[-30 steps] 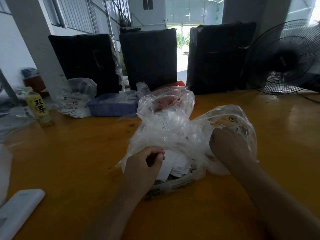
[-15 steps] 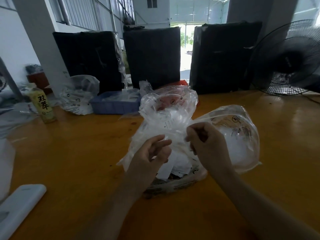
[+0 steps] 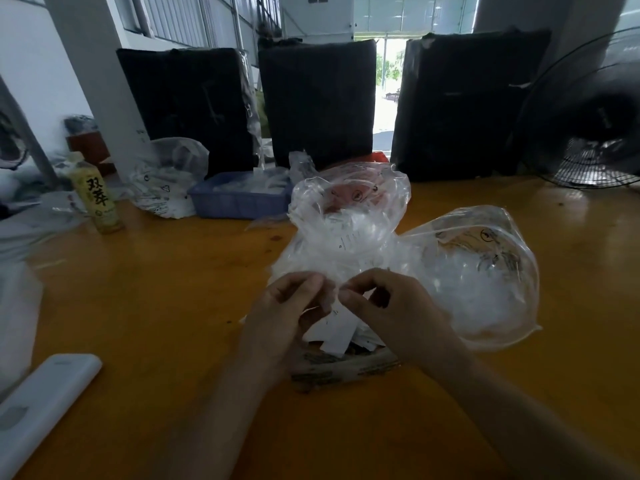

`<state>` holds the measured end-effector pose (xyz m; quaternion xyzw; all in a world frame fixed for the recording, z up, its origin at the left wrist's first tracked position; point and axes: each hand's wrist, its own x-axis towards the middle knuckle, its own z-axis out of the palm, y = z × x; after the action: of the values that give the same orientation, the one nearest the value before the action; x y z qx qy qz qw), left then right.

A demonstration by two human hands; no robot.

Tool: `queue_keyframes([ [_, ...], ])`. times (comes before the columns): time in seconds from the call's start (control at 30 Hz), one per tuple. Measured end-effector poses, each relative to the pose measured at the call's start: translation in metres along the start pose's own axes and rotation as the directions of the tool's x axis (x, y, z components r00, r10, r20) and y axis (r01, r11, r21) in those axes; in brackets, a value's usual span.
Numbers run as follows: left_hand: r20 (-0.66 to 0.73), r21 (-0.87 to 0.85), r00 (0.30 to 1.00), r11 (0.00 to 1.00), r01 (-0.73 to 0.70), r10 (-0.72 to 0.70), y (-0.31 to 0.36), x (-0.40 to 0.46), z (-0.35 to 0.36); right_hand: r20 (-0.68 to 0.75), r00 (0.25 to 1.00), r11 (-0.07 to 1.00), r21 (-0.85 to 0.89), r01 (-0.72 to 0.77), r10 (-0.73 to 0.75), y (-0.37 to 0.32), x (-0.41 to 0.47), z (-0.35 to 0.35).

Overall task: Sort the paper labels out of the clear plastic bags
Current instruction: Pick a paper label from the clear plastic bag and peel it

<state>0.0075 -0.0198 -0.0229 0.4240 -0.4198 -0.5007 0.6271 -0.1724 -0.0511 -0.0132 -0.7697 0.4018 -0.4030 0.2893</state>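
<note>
Yellow bottle (image 3: 96,194) printed 双萃 stands far left on orange surface (image 3: 156,306). Left hand (image 3: 284,313) and right hand (image 3: 391,306) both pinch crinkled clear plastic bags (image 3: 349,237) at centre; paper labels (image 3: 337,332) lie beneath the hands. Bag print unreadable.

"双萃" on the bottle (image 3: 98,195)

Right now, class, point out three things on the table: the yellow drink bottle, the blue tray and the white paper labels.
yellow drink bottle (image 3: 98,197), head view, on its printed label.
blue tray (image 3: 235,205), head view, on its front wall.
white paper labels (image 3: 337,332), head view, on the topmost slip between the wrists.
</note>
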Motion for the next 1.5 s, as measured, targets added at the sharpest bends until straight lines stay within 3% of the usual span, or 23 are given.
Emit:
queue_keyframes([
  [0.13,0.02,-0.028,0.998,0.998,0.063,-0.063,0.004,0.0,-0.001,-0.084,0.996,0.989,0.148,-0.026,0.039,0.0,0.0,0.001],
  [0.27,0.05,0.066,0.997,0.996,0.058,-0.062,0.003,-0.002,-0.001,-0.047,0.999,0.993,-0.114,0.01,-0.015,0.002,-0.001,0.006],
  [0.4,-0.073,0.135,0.996,0.989,0.065,-0.055,0.001,-0.003,-0.001,-0.045,0.999,0.984,-0.181,0.006,-0.014,0.008,0.001,0.007],
  [0.47,-0.122,0.065,0.989,0.994,0.093,-0.084,0.001,-0.002,-0.003,0.03,0.999,0.933,-0.357,0.047,-0.039,0.012,0.004,0.002],
  [0.57,-0.134,-0.068,0.985,0.993,0.099,-0.107,0.002,-0.002,-0.007,0.261,0.965,0.79,-0.59,0.169,-0.011,0.019,0.005,0.0],
  [0.63,-0.12,-0.123,0.986,0.987,0.102,-0.117,0.003,-0.002,-0.008,0.338,0.941,0.736,-0.642,0.215,0.02,0.02,0.005,0.002],
  [0.77,-0.103,-0.131,0.986,0.984,0.121,-0.134,0.003,-0.001,-0.007,0.346,0.937,0.698,-0.661,0.276,-0.044,0.017,0.005,0.001],
  [0.83,-0.092,-0.134,0.986,0.983,0.127,-0.14,0.002,-0.001,-0.008,0.312,0.947,0.739,-0.619,0.265,-0.079,0.014,0.006,-0.005],
  [0.9,-0.09,-0.137,0.986,0.982,0.13,-0.143,0.001,-0.001,-0.009,0.193,0.978,0.851,-0.498,0.165,-0.077,0.011,0.006,-0.01],
  [1.03,-0.103,-0.17,0.982,0.976,0.137,-0.156,0.001,0.001,-0.01,-0.039,0.992,0.982,-0.147,-0.122,0.117,0.011,0.007,-0.01],
  [1.2,-0.09,-0.274,0.982,0.952,0.136,-0.166,0.001,0.002,-0.01,0.006,0.961,0.907,0.328,-0.265,0.278,0.011,0.007,-0.016],
  [1.33,-0.091,-0.34,0.983,0.933,0.122,-0.162,0.0,0.003,-0.008,0.023,0.963,0.846,0.472,-0.248,0.27,0.012,0.008,-0.018],
  [1.5,-0.085,-0.306,0.985,0.944,0.119,-0.152,-0.002,0.004,-0.008,0.034,0.967,0.826,0.513,-0.233,0.252,0.013,0.007,-0.016],
])
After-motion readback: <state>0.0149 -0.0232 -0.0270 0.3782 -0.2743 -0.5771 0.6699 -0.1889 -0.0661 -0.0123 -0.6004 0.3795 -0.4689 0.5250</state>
